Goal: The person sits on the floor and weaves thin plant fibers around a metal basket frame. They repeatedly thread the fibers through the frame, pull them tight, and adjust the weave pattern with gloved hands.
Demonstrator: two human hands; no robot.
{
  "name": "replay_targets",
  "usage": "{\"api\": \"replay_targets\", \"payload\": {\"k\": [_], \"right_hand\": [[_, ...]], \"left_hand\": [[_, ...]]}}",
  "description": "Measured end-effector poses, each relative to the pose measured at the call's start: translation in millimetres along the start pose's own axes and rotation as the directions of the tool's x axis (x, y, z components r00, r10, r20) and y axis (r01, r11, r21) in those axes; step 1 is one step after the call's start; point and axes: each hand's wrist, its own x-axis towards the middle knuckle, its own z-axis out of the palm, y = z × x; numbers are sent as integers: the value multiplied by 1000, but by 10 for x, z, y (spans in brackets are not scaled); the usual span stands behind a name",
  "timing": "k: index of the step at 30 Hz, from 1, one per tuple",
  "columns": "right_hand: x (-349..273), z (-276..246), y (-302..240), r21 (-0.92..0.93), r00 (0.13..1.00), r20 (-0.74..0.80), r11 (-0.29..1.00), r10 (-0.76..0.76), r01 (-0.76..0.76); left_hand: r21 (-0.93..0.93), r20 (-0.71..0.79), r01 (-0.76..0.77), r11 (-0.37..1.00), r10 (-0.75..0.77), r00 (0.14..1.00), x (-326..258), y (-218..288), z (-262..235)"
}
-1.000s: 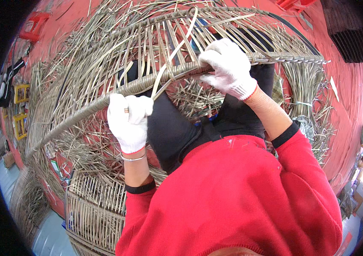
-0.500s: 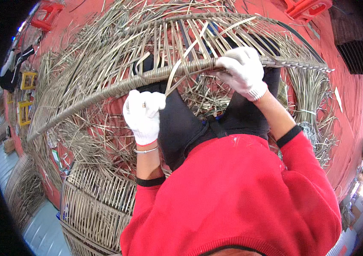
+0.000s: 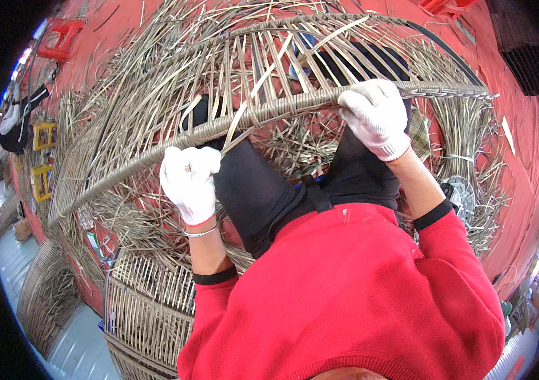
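Note:
A large openwork panel of dry plant strips lies across my knees, with a tightly wrapped rim along its near edge. My right hand, in a white knit glove, is closed around that rim right of the middle. Just below the rim on the left is my gloved left hand, its fingers curled together. A flat strip runs from the wrapping down to those fingers, and its held end is hidden in the glove.
Loose strips cover much of the red floor covering. A tied bundle of strips lies at the right. Another slatted panel is at the lower left. Yellow stools stand at the left, and a red stool at the far left.
My left hand has moved left and slightly down. The loose loop of strip above the rim has been drawn down tight. My right hand has shifted slightly right and down along with the rim.

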Motion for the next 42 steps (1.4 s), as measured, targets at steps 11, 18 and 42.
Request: {"api": "replay_targets", "payload": {"k": [11,18,42], "right_hand": [[-156,-117,282,67,998,-69,998,-2,6],[-341,-149,488,-28,988,-151,999,-27,23],[262,373,-382,134,966,-63,957,-251,258]], "left_hand": [[67,-4,-26,997,26,1000,36,-47,-30],[29,50,-25,999,24,998,-24,-6,-32],[115,27,-91,989,88,996,133,9,55]]}}
